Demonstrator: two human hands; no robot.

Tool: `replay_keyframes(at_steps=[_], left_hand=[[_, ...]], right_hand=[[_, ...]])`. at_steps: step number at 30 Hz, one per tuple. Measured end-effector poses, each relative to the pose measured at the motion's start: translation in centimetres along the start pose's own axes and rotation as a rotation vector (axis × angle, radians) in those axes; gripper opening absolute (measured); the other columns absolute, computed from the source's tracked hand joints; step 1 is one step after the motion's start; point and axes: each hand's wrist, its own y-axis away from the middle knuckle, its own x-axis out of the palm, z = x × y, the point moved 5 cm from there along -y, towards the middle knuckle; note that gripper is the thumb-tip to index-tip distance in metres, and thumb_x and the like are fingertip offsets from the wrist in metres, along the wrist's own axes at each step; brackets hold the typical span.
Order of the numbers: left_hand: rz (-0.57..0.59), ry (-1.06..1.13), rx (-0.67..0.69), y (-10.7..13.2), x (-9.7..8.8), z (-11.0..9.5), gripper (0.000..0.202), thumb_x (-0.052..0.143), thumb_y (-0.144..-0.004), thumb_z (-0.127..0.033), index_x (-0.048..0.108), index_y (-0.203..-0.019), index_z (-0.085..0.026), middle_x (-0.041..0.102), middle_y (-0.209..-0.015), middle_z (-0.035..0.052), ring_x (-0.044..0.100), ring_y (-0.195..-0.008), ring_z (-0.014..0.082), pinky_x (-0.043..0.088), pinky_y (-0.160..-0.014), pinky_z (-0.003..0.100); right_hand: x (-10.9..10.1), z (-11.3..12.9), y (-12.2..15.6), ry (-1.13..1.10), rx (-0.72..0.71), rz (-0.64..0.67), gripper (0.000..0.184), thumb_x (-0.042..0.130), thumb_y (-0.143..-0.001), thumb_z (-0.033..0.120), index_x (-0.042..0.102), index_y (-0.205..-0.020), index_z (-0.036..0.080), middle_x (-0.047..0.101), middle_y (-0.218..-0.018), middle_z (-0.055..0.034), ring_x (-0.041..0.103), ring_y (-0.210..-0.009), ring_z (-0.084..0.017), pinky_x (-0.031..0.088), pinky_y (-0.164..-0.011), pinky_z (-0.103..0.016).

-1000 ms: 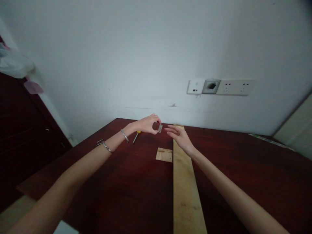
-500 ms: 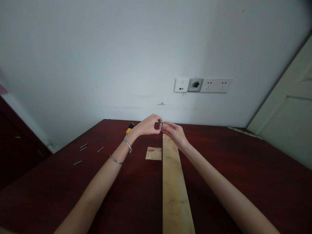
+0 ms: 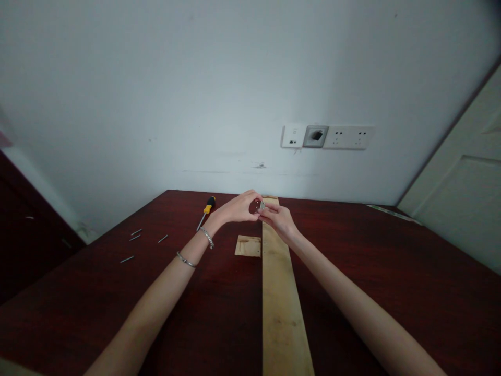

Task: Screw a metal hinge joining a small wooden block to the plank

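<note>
Over the far end of a long wooden plank [image 3: 278, 297], my two hands meet around a small silvery metal piece [image 3: 262, 205], too small to tell its kind. My left hand [image 3: 241, 207], coming from the left, curls its thumb and fingers onto the piece's left side. From the other side my right hand [image 3: 279, 218] pinches it between thumb and fingertips. A short wooden piece [image 3: 248, 246] lies against the plank's left side, below my left hand. Beyond my left wrist rests a yellow and black screwdriver [image 3: 207, 209].
Several screws or nails [image 3: 127, 259] lie loose on the left of the dark red table [image 3: 371, 271]. A white wall with a socket panel [image 3: 348, 137] rises behind it. A thin patterned strip [image 3: 391, 213] lies at the far right edge.
Both hands have come slightly lower, and the metal piece has turned between them. More of the plank's far end and of the screwdriver shows now.
</note>
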Motion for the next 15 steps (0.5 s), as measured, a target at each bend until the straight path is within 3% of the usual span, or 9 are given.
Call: replay_keyframes(at_steps=[8, 11, 15], left_hand=[[-0.009, 0.021, 0.026, 0.2, 0.2, 0.3, 0.038, 0.065, -0.072, -0.021, 0.052, -0.108, -0.018, 0.055, -0.106, 0.0065, 0.054, -0.099, 0.0202, 0.045, -0.089, 0.034], [-0.021, 0.047, 0.006, 0.4, 0.3, 0.9, 0.048, 0.066, -0.072, -0.022, 0.049, -0.117, -0.018, 0.055, -0.114, 0.0093, 0.054, -0.105, 0.0213, 0.044, -0.093, 0.036], [-0.012, 0.102, -0.041, 0.9, 0.4, 2.2, 0.05, 0.069, -0.07, -0.027, 0.051, -0.115, -0.016, 0.058, -0.114, 0.0097, 0.056, -0.104, 0.0217, 0.044, -0.092, 0.037]], right_hand=[[-0.1, 0.3, 0.0, 0.009, -0.002, -0.019, 0.017, 0.079, -0.057, 0.01, 0.069, -0.071, 0.012, 0.072, -0.075, -0.004, 0.067, -0.065, -0.011, 0.058, -0.066, -0.021], [-0.1, 0.3, 0.0, 0.012, -0.002, -0.02, 0.016, 0.078, -0.059, 0.01, 0.069, -0.07, 0.012, 0.072, -0.075, -0.0045, 0.067, -0.065, -0.012, 0.059, -0.067, -0.022], [0.0, 0.3, 0.1, 0.018, -0.002, -0.008, 0.017, 0.079, -0.058, 0.01, 0.069, -0.071, 0.011, 0.072, -0.076, -0.006, 0.068, -0.066, -0.013, 0.06, -0.07, -0.025]])
